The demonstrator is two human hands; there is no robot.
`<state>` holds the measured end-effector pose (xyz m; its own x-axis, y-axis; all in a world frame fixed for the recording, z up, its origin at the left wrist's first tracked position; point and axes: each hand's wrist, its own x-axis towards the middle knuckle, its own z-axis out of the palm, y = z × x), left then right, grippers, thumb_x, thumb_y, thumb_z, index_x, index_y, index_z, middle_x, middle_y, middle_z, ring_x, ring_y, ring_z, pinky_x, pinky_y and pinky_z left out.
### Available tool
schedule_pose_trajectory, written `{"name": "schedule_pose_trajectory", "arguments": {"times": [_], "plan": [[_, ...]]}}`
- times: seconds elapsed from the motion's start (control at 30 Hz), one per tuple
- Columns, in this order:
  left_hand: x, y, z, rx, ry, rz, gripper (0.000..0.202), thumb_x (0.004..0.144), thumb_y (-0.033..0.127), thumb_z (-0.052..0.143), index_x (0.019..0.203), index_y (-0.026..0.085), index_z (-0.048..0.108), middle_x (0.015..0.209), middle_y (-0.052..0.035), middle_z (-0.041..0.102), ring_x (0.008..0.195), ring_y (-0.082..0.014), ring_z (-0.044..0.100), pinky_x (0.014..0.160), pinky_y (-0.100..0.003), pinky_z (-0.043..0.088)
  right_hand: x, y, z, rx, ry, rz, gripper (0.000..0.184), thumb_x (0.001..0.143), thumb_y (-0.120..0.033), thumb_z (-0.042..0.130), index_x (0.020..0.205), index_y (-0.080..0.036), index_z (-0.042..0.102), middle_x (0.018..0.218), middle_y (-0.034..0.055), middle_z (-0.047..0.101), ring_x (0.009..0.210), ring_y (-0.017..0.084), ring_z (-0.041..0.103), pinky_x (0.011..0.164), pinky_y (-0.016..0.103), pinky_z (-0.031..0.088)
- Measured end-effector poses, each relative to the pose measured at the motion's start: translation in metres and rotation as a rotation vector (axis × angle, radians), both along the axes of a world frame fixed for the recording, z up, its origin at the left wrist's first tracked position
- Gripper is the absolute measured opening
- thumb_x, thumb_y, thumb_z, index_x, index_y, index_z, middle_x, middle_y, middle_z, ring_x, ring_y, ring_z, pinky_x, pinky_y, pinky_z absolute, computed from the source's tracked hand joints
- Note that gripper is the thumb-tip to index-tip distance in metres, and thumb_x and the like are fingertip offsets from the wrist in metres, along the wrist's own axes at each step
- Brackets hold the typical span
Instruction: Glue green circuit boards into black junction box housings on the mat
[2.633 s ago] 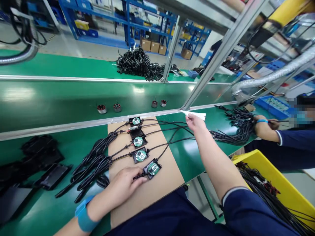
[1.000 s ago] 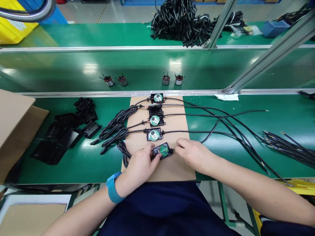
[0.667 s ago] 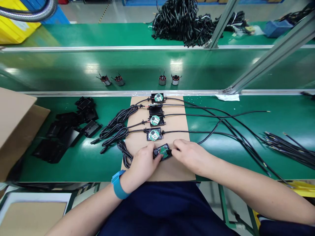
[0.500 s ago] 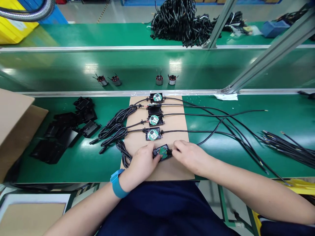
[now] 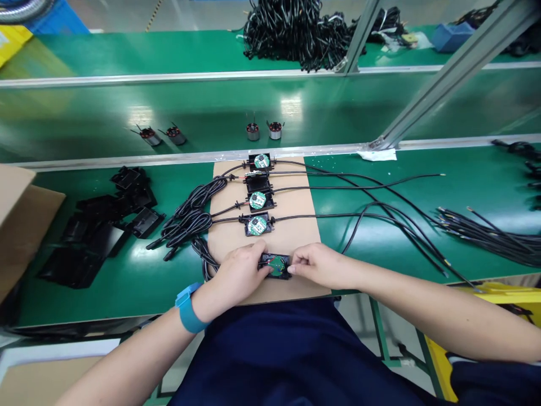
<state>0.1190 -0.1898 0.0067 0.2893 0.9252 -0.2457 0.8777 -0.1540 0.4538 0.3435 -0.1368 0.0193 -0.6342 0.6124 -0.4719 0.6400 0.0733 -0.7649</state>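
A small black plastic housing [image 5: 288, 267] with a green circuit board [image 5: 276, 265] inside rests on the cardboard sheet [image 5: 296, 286] before me. My left hand [image 5: 243, 270], with a blue wristband [image 5: 189, 309], grips the housing's left end between thumb and fingers. At the right end, my right hand [image 5: 315, 264] is closed in a pinch. A black cable [image 5: 349, 239] emerges from behind that hand; the fingers hide the spot where it meets the housing. Further up the sheet, several similar housings [image 5: 258, 224] stand in a column, most showing round green boards, with cables running out sideways.
Coiled black cables [image 5: 190, 217] and a pile of black housings [image 5: 97, 237] lie left, beside a cardboard box [image 5: 25, 225]. Loose cable ends [image 5: 486, 231] spread out right. Several small motor parts [image 5: 252, 132] stand behind the metal rail [image 5: 169, 158]. A slanted metal post [image 5: 422, 84] rises at right.
The housing has turned from tilted to nearly level. My right hand has drawn in against its right end, and its fingers now cover the cable entry. The view has shifted slightly.
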Motion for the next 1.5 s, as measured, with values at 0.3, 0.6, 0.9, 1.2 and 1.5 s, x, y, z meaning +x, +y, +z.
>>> {"name": "schedule_pose_trajectory", "arguments": {"times": [0.3, 0.6, 0.9, 1.2, 1.5], "plan": [[0.006, -0.014, 0.008, 0.099, 0.236, -0.066, 0.014, 0.1, 0.034, 0.052, 0.1, 0.02, 0.051, 0.088, -0.0048, 0.067, 0.074, -0.023, 0.067, 0.061, -0.031, 0.043, -0.008, -0.013, 0.008, 0.164, -0.019, 0.032, 0.018, 0.086, -0.019, 0.069, 0.069, -0.017, 0.065, 0.06, -0.0031, 0.059, 0.056, 0.01, 0.046, 0.058, 0.023, 0.031], [0.006, -0.011, 0.001, 0.04, 0.099, -0.017, 0.012, 0.095, 0.03, 0.06, 0.098, 0.021, 0.051, 0.088, -0.0036, 0.067, 0.077, -0.0215, 0.066, 0.066, -0.03, 0.045, -0.012, -0.008, 0.016, 0.341, -0.136, 0.22, 0.016, 0.084, -0.017, 0.069, 0.069, -0.016, 0.067, 0.061, 0.0006, 0.062, 0.056, 0.012, 0.047, 0.055, 0.026, 0.026], [0.012, -0.006, -0.001, -0.051, 0.026, 0.088, 0.021, 0.09, 0.023, 0.066, 0.101, 0.021, 0.048, 0.092, -0.0054, 0.069, 0.083, -0.0249, 0.068, 0.071, -0.033, 0.048, 0.006, 0.006, -0.004, 0.247, 0.107, 0.165, 0.008, 0.09, -0.012, 0.065, 0.086, -0.016, 0.072, 0.081, 0.0021, 0.072, 0.075, 0.013, 0.063, 0.073, 0.024, 0.044], [0.015, -0.011, -0.009, -0.027, 0.0, 0.144, 0.023, 0.088, 0.018, 0.064, 0.101, 0.021, 0.046, 0.091, -0.0061, 0.067, 0.086, -0.0256, 0.068, 0.074, -0.034, 0.05, 0.011, -0.016, -0.017, 0.526, -0.026, 0.246, 0.021, 0.099, -0.015, 0.045, 0.091, -0.016, 0.064, 0.08, 0.0061, 0.069, 0.072, 0.018, 0.063, 0.067, 0.028, 0.044], [0.015, -0.012, -0.009, -0.039, -0.011, 0.15, 0.02, 0.089, 0.017, 0.062, 0.1, 0.021, 0.045, 0.091, -0.0062, 0.067, 0.087, -0.0247, 0.068, 0.073, -0.034, 0.051, 0.005, -0.024, -0.018, 0.546, -0.014, 0.207, 0.025, 0.102, -0.019, 0.038, 0.092, -0.016, 0.061, 0.081, 0.0068, 0.068, 0.074, 0.018, 0.064, 0.069, 0.028, 0.045]]}}
